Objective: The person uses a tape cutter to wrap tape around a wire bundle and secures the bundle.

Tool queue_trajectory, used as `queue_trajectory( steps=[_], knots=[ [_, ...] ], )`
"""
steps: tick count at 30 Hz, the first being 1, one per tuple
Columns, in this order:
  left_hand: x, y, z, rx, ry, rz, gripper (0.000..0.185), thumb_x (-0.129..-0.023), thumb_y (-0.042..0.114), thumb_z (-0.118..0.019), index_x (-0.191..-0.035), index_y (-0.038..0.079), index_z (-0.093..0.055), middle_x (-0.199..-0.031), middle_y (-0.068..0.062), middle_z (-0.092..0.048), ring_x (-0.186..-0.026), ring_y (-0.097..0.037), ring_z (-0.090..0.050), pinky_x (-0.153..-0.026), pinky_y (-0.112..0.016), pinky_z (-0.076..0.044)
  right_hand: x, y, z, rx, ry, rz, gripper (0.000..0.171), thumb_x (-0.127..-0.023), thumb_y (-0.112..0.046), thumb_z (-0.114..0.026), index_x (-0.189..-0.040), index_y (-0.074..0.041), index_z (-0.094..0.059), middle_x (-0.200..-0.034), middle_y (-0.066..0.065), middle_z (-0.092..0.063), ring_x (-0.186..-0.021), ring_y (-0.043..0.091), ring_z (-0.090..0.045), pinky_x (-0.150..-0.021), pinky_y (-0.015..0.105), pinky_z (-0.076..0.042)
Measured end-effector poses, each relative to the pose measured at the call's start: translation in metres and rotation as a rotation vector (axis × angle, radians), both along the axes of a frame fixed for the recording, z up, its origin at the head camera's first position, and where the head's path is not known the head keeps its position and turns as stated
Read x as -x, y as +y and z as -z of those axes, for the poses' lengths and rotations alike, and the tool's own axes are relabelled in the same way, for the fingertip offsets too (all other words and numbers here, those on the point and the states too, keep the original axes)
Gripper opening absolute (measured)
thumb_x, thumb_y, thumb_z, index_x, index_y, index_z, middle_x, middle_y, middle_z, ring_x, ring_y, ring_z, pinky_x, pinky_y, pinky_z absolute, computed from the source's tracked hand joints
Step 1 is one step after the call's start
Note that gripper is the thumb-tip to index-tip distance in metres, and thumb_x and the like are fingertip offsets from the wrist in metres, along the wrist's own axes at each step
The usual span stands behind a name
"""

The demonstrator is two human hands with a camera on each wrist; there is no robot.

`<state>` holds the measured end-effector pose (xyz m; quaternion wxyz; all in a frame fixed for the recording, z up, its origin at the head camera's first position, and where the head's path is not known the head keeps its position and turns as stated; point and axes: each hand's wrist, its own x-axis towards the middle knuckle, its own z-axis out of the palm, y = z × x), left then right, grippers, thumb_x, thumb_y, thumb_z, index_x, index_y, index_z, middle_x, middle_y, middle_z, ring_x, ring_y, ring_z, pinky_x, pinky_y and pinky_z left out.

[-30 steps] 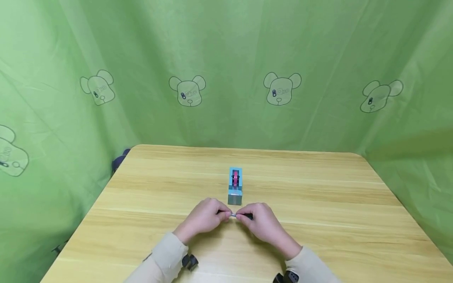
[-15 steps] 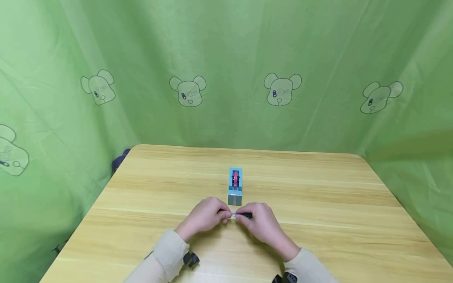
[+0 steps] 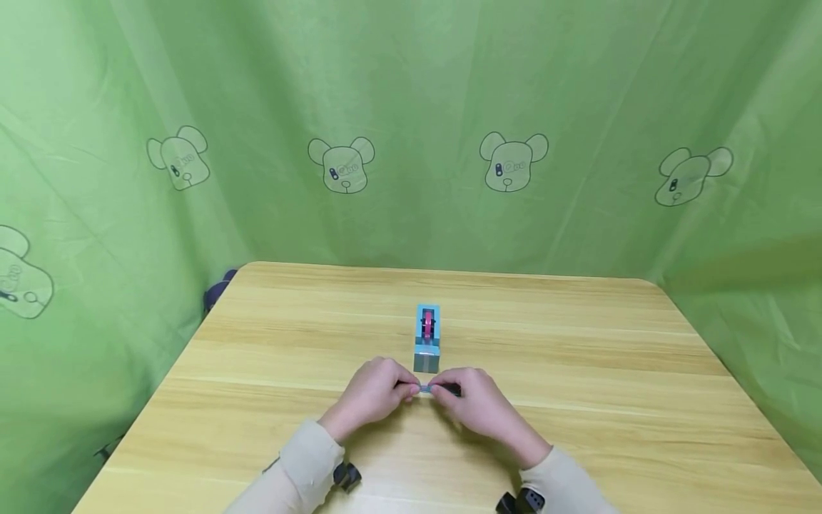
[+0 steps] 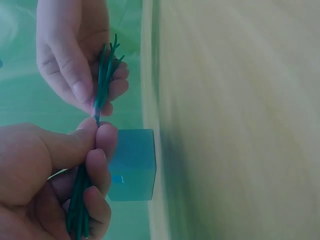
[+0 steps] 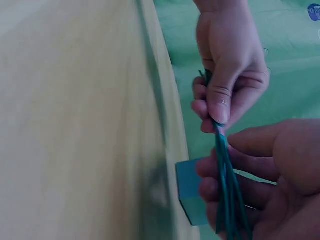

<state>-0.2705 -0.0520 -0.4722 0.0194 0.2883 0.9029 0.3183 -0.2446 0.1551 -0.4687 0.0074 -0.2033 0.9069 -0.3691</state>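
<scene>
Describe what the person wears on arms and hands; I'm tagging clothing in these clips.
Both hands, left hand and right hand, are bare: no gloves or rings visible. Long beige sleeves with ribbed cuffs cover both forearms. A small black device sits at each wrist.

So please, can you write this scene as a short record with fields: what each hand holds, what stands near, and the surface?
left hand: pinches one end of the bundle of thin green strands
right hand: pinches the other end of the same bundle
nearby: blue tape dispenser with a pink roll, just beyond the hands
surface: wooden table
backdrop: green cloth with bear prints
</scene>
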Motion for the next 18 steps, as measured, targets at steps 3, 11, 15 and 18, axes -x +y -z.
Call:
queue_trajectory(
  steps=[3, 11, 15, 18],
  knots=[
    [-0.0001, 0.0002, -0.0001, -0.014, 0.004, -0.005, 0.01, -0.092, 0.018, -0.072, -0.094, 0.014, -0.081, -0.086, 0.009, -0.074, -0.068, 0.002, -0.058, -0.068, -0.021, -0.05, 0.0023, 0.0015, -0.0024, -0.023, -0.063, -0.048, 0.016, -0.099, -0.013, -0.061, -0.093, -0.012, -0.075, -0.074, -0.004, -0.065, -0.06, 0.007, -0.053, -0.058, 0.027, -0.046],
    [0.0007, -0.0011, 0.0001, -0.035, -0.006, -0.004, 0.01, -0.091, 0.016, -0.072, -0.095, 0.013, -0.081, -0.094, 0.005, -0.075, -0.073, 0.002, -0.061, -0.066, -0.019, -0.05, 0.0035, -0.0006, 0.0021, -0.018, -0.031, -0.047, 0.014, -0.097, -0.009, -0.062, -0.095, -0.009, -0.077, -0.077, -0.002, -0.069, -0.063, 0.006, -0.053, -0.058, 0.025, -0.045],
    [0.0015, -0.0021, -0.001, -0.025, -0.037, -0.006, 0.011, -0.093, 0.018, -0.071, -0.097, 0.014, -0.08, -0.095, 0.006, -0.074, -0.07, 0.0, -0.059, -0.064, -0.021, -0.049, 0.0034, -0.0018, 0.005, -0.011, 0.032, -0.019, 0.012, -0.094, -0.008, -0.067, -0.099, -0.01, -0.078, -0.091, -0.001, -0.074, -0.071, 0.006, -0.058, -0.064, 0.026, -0.049],
    [0.0025, -0.0032, -0.0022, -0.009, -0.055, -0.006, 0.012, -0.094, 0.018, -0.069, -0.096, 0.014, -0.08, -0.089, 0.008, -0.073, -0.065, -0.002, -0.055, -0.063, -0.023, -0.047, 0.003, -0.0029, 0.0064, -0.011, 0.073, -0.008, 0.012, -0.092, -0.008, -0.069, -0.098, -0.011, -0.079, -0.09, -0.002, -0.074, -0.071, 0.005, -0.058, -0.064, 0.026, -0.049]
  ],
)
